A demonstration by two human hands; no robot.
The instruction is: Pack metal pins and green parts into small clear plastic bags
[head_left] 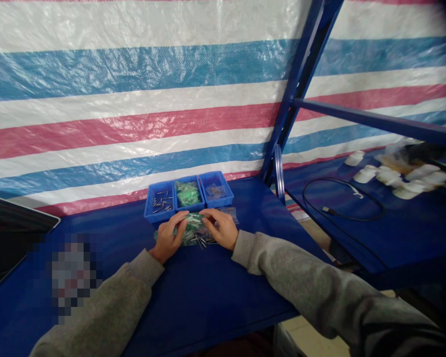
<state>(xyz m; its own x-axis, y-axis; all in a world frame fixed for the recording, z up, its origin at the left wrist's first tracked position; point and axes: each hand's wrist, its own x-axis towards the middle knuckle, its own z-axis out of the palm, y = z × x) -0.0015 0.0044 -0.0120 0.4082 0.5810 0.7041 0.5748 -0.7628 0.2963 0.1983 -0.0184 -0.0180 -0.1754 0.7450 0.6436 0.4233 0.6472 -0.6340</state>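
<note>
A small clear, green-tinted plastic bag [194, 221] with short pale pieces inside lies between my hands. My left hand [168, 237] pinches its left edge between thumb and fingers. At the opposite edge my right hand [223, 229] has its thumb and fingers closed on the same bag. Under and just in front of it, loose thin metal pins [203, 241] lie on the blue table [204, 297], beside more green plastic. Another clear bag [231, 214] rests behind my right hand, partly hidden.
Three joined blue bins stand behind my hands: a left bin [159, 216] with metal pins, a middle bin [198, 207] with a green bag, a right bin [223, 202] with a clear bag. A blue post [288, 109] rises at right. Beyond are a black cable [342, 218] and white fittings [388, 176].
</note>
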